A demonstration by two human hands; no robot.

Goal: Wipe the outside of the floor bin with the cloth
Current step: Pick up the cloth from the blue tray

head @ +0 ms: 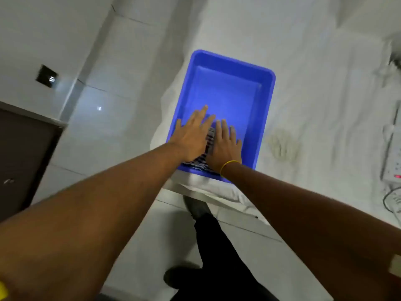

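A blue rectangular plastic bin (265, 101) rests on the corner of a bed covered with a white sheet. Inside it, against the near wall, lies a dark cloth with light stripes (209, 139). My left hand (192, 137) lies flat on the cloth with fingers spread, reaching over the bin's left side. Beside it my right hand (225, 146) presses flat on the same cloth, a yellow band on its wrist. Most of the cloth is hidden under both palms.
The white sheet (325, 94) spreads to the right, with a pale crumpled cloth (283, 144) near the bin and a white power strip (392, 157) at the right edge. A dark cabinet (23, 161) stands at left. My legs and shoes are on the tiled floor below.
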